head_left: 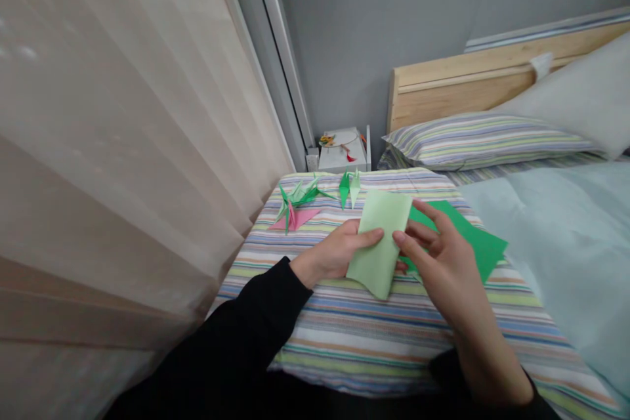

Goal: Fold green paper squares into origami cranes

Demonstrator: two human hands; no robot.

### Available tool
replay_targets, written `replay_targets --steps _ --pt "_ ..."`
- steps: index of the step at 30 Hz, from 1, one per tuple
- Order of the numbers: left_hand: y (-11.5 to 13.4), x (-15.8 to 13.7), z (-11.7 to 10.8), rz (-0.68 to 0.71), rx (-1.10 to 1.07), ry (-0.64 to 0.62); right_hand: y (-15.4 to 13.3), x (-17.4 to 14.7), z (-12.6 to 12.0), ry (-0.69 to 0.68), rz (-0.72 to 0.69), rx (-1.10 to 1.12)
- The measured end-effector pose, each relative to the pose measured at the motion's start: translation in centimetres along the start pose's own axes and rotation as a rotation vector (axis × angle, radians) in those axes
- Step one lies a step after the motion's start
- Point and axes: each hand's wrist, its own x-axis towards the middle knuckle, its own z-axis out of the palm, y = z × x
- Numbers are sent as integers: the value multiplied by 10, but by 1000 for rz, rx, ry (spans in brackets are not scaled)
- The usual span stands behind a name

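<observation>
A light green sheet of origami paper (378, 220), folded into a tall rectangle, is held up between both hands over the striped cloth. My left hand (339, 249) grips its left edge, thumb on the front and fingers behind. On the other edge, the thumb and fingers of my right hand (440, 252) pinch the paper. Behind the right hand, darker green paper (472, 236) lies flat on the cloth. Folded paper cranes in green and pink (298, 203) sit at the left, and two slim green folded pieces (349, 189) lie farther back.
Striped cloth (344, 328) covers the surface under my hands. A pale curtain (147, 144) hangs along the left. A small white stand (339, 154) with a tasselled item is at the back. To the right are a striped pillow (492, 141), a wooden headboard (438, 102) and pale blue bedding (556, 223).
</observation>
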Motion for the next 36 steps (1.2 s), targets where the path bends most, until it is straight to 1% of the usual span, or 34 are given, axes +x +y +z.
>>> replay_targets --steps 2,3,5,7,9,10,12,15,18,23,27,33,36 --pt "-1 -3 1 -37 98 -16 -2 -2 -1 -32 89 54" --pt "-1 -4 2 -47 162 -13 -2 -3 -1 -38 99 52" --pt "1 -6 5 -36 289 0 -2 -2 -3 -15 55 6" --pt "5 -7 7 27 369 21 -1 -1 -4 44 -11 -49" --pt "9 -8 8 128 392 73 -1 1 -4 77 -25 -52" --pt "11 -8 8 186 389 104 -2 1 -4 67 -7 -24" --pt "13 -7 8 295 362 160 -5 0 -3 -12 65 56" --pt "13 -7 6 374 318 188 -11 -3 -2 -139 178 127" --pt "12 -8 6 390 322 188 -13 -5 -2 -167 213 136" --pt "13 -11 6 398 328 177 -11 -6 -3 -170 199 126" --pt "14 -11 4 398 278 180 -10 -6 -3 -164 178 118" --pt "12 -7 2 389 278 117 -12 -9 -2 -114 150 -29" --pt "12 -7 2 373 263 131 -12 -10 -3 -121 146 -63"
